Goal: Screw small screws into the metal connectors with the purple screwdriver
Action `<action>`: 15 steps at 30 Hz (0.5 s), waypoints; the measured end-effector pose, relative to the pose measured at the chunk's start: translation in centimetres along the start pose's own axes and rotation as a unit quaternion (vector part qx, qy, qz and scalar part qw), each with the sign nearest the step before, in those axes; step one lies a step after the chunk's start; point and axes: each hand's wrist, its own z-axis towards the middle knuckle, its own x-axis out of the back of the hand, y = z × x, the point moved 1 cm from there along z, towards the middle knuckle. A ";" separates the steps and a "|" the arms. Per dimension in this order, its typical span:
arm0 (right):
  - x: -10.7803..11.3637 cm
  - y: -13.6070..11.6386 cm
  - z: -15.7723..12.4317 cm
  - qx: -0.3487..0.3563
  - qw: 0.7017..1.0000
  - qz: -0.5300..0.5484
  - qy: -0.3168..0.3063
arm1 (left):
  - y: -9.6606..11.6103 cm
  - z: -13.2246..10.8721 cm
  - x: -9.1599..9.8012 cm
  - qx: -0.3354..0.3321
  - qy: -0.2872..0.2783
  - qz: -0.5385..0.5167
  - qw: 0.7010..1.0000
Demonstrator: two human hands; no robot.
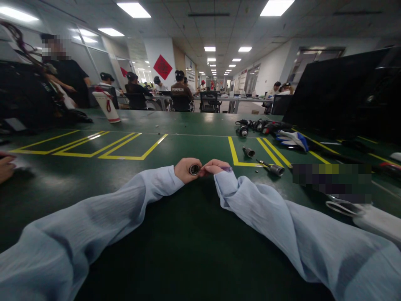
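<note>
My left hand [184, 170] is wrapped round a small dark metal cylinder [194, 169], its round open end facing me. Beside it, the fingers of my right hand [214, 167] are pinched together near the cylinder's rim. Whatever they hold, if anything, is too small to make out. On the green table to the right lies a similar metal cylinder [249, 152]. Nearer to me is another metal cylinder [276, 169], with a thin tool-like piece [263, 162] beside it; I cannot tell if they are joined.
Cylindrical parts [242, 131] and blue-white gloves [293, 140] lie at the right, before a large black screen [341, 92]. A white cup [108, 108] stands back left. Another person's hand [6, 167] shows at the left edge. Yellow tape [122, 158] marks the green table [188, 234].
</note>
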 end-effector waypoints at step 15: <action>-0.6 -1.0 -0.5 -0.006 1.000 0.025 -0.010 | -0.1 0.0 0.0 0.011 0.021 0.001 1.000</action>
